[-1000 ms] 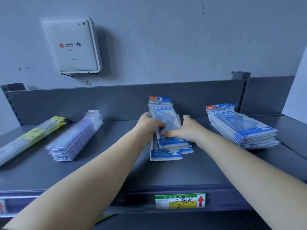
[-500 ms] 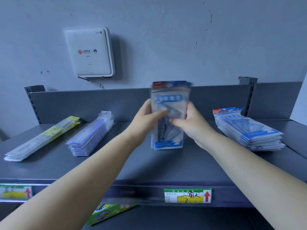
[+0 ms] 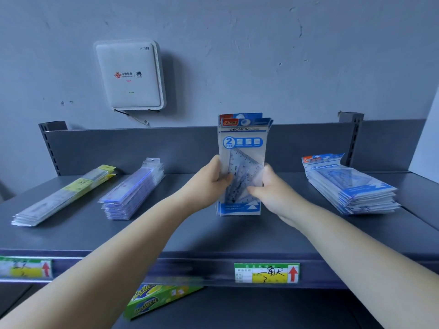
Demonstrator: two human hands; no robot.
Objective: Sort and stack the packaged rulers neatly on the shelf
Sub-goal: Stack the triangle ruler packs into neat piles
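Held upright above the middle of the grey shelf (image 3: 213, 236): a bundle of packaged set squares (image 3: 242, 162), clear sleeves with blue and red headers, the front one printed GEOMETRIC and 2 PCS, with triangular rulers showing through. Gripped on its left edge by the left hand (image 3: 209, 180), fingers curled round the packs, and on its right edge by the right hand (image 3: 267, 186), thumb across the front, fingers behind. Lower edge of the bundle close to the shelf surface; contact could not be told.

Stacked flat to the right of the bundle, well apart from it: a pile of matching blue-headed set-square packs (image 3: 349, 184). Laid to the left of the bundle: a tall stack of long clear ruler packs with blue edges (image 3: 134, 189), angled toward the back panel. Further left of that, near it: a lower row of long ruler packs with yellow labels (image 3: 64, 195), angled the same way.

Fixed on the shelf's front rail, below and slightly right of the bundle: a green and yellow price tag (image 3: 266, 273) with a red arrow. Mounted on the wall up and left of the bundle: a white router box (image 3: 129, 74). Seen on the lower shelf, below and left of the bundle: a green and yellow box (image 3: 161, 300)
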